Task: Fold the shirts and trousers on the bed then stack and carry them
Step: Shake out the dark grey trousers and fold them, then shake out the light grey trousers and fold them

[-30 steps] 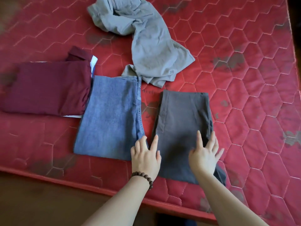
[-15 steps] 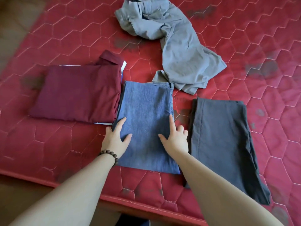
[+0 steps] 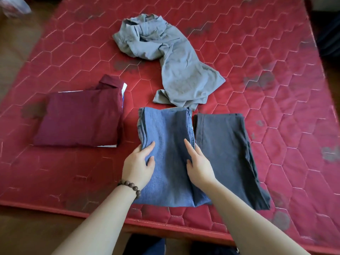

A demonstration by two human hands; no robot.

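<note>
Left hand [image 3: 137, 165] gripped the folded blue jeans [image 3: 168, 159] at their left edge, fingers tucked under; right hand [image 3: 199, 165] clasped the right edge. Dark grey trousers [image 3: 230, 155] lay touching the jeans' right; maroon shirt [image 3: 81, 119] left, crumpled grey shirt [image 3: 165, 57] beyond, on the bed [image 3: 276, 116].

No readable text, label, brand, number or sign anywhere in my view. Nothing printed on clothes under my hands or on mattress.
</note>
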